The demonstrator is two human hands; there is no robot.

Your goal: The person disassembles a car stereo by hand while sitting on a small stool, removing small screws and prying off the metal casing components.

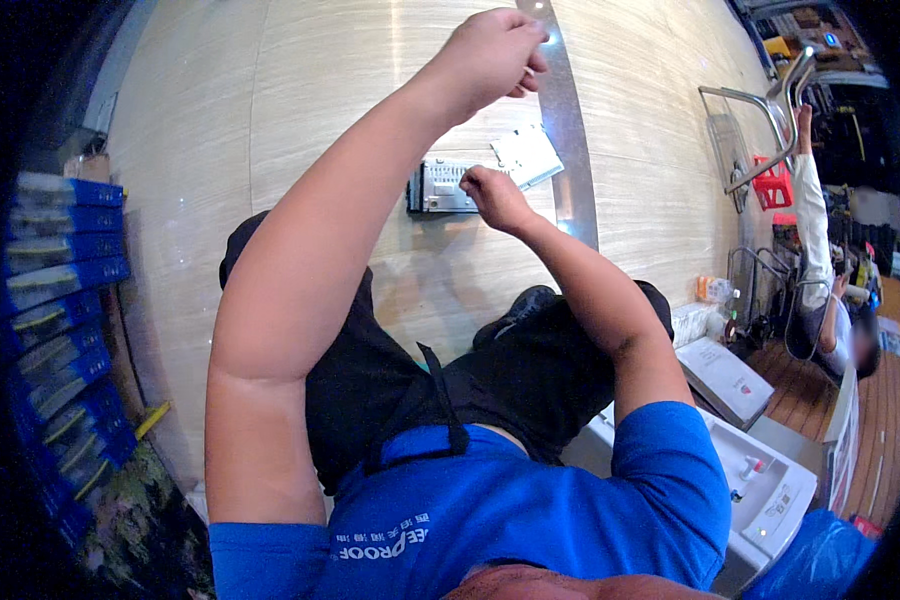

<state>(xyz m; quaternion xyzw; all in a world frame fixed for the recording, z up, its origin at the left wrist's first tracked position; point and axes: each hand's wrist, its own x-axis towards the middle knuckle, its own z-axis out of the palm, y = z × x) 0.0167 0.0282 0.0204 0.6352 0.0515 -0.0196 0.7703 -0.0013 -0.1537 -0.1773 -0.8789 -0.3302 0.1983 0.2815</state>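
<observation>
My left hand (500, 58) is raised beyond the other things, over the pale floor near a dark metal strip. Its fingers are curled in; whether anything small sits between them I cannot make out. My right hand (498, 200) is lower and nearer, its fingers bent together at the right end of a silver metal box-shaped device (440, 190) with slots on top and a dark left edge. Whatever those fingers may pinch is hidden. Beside the device, a flat whitish metal plate (530, 157) lies partly on the strip.
Blue boxes (65, 220) are stacked at left. The metal strip (573, 190) crosses the floor. To the right are a metal-framed chair (770, 110), a red crate (773, 183), bottles (713, 290), a pale case (725, 380) and another person (820, 250).
</observation>
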